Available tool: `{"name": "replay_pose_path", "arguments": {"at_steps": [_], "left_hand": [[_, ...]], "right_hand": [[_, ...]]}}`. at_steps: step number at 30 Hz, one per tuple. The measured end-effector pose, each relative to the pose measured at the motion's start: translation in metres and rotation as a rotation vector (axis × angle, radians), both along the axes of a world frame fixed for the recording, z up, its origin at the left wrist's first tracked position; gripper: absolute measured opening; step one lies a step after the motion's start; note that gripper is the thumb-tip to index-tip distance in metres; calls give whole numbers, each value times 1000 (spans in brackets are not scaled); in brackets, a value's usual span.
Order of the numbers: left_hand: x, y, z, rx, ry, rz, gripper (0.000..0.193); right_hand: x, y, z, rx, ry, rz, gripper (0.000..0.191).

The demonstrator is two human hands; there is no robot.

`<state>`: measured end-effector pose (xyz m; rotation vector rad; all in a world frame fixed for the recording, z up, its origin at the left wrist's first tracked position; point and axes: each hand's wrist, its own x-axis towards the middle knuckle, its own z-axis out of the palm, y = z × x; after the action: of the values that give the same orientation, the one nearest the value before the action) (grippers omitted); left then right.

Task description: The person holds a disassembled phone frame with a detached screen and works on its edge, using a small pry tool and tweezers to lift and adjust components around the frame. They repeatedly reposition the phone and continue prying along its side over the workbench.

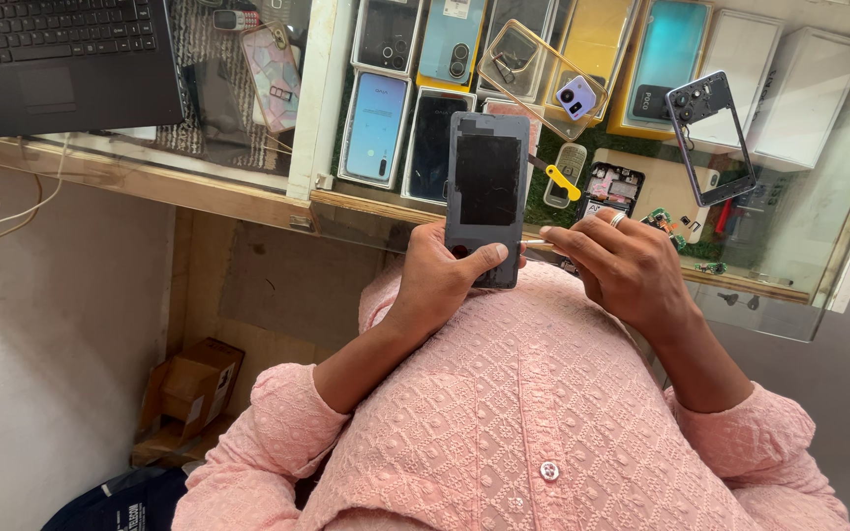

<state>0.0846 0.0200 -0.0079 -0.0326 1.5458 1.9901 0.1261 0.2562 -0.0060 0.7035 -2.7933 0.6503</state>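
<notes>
Left hand (442, 278) grips a dark phone back panel (486, 197) upright; right hand (627, 267) at 3 o'clock pinches a thin tool (535, 242) (tip touching the panel's edge) over the glass tabletop (799, 256).

Soft, even daylight is filling the scene, with no hard shadows falling anywhere. The glass counter top (789, 265) is catching pale reflections toward its right edge, and these are washing out the white boxes (789, 79) lying beneath it. The dark phone back panel (487, 192) is showing a dull sheen rather than glare. The pink sleeves (277, 433) are rendering crisply (the embroidery is reading clearly), while the left hand (440, 280) and right hand (622, 265) are staying sharp, without motion blur. Wide-angle distortion is bending the counter edge and stretching the laptop (61, 59) toward the corner. The floor at lower left is looking dimmer and flatter.
</notes>
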Motion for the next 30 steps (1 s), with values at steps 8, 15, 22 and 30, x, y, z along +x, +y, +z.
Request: {"name": "replay_pose_path", "arguments": {"at_steps": [8, 15, 22, 30], "left_hand": [[0, 0, 2, -4, 45, 9, 21], [4, -2, -7, 8, -7, 46, 22], [10, 0, -18, 109, -123, 88, 23], [11, 2, -13, 108, -66, 80, 23]], "right_hand": [[4, -4, -2, -83, 48, -24, 31], [9, -10, 1, -69, 6, -17, 37], [9, -9, 2, -51, -61, 27, 34], [12, -16, 3, -146, -19, -61, 25]]}}
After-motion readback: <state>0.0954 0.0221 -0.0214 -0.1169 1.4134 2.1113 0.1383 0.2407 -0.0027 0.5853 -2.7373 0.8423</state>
